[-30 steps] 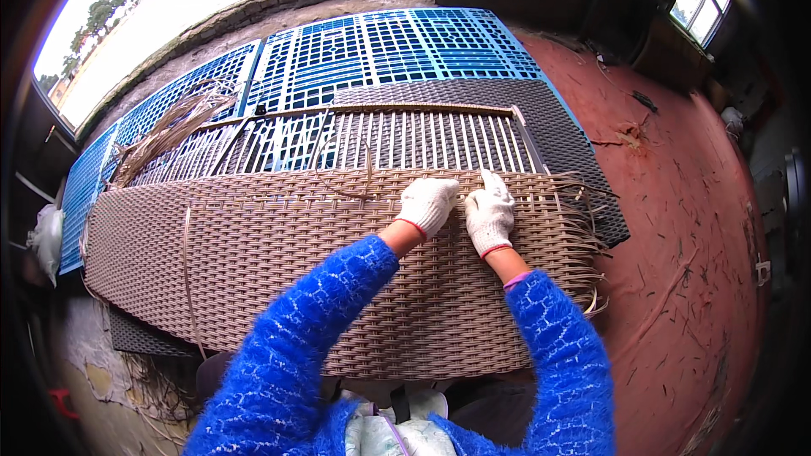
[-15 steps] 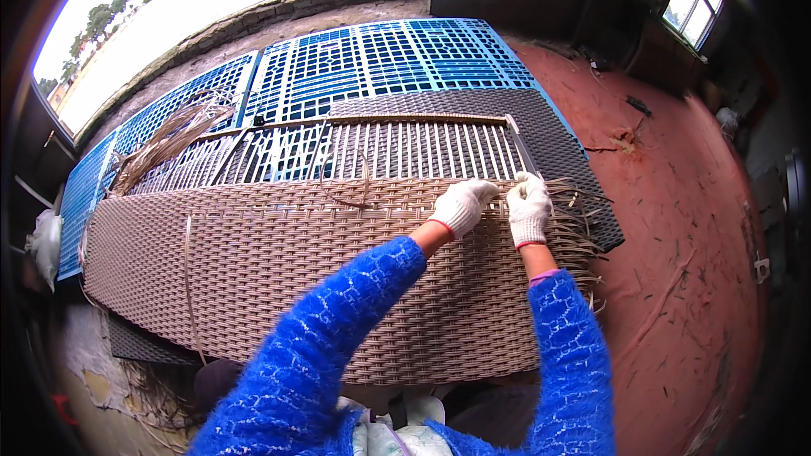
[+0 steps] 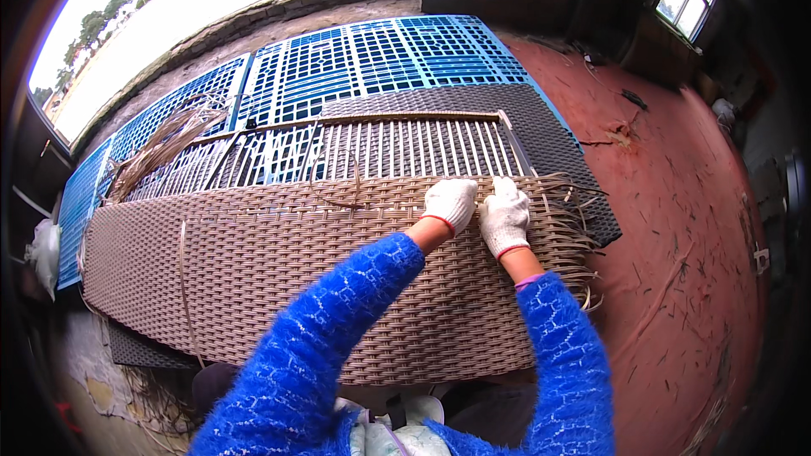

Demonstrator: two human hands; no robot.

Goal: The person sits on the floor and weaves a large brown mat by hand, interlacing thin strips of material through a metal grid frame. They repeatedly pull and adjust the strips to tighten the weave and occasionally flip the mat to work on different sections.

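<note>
A panel of woven brown flat strips, wicker-like [image 3: 338, 287], lies in front of me. Its weave stops at a far edge, beyond which pale bare slats [image 3: 422, 148] run up to a frame bar [image 3: 405, 115]. My left hand [image 3: 451, 204], in a white knit glove with a red cuff, is closed at that edge. Close to its right, my right hand [image 3: 505, 214], gloved alike, presses fingers together against the weave's edge. What either hand pinches is hidden by the gloves. Loose strip ends [image 3: 568, 228] fan out from the panel's right side.
Blue plastic grid pallets [image 3: 380, 55] lie under the panel, with a dark woven sheet [image 3: 541, 122] between. A bundle of loose strips [image 3: 165, 148] rests at the far left. Reddish floor with scraps [image 3: 667, 287] lies right; a white bag [image 3: 44, 253] stands left.
My right hand has moved left and slightly toward me, nearer to my left hand. The left hand has shifted slightly left. The whole view has shifted a little.
</note>
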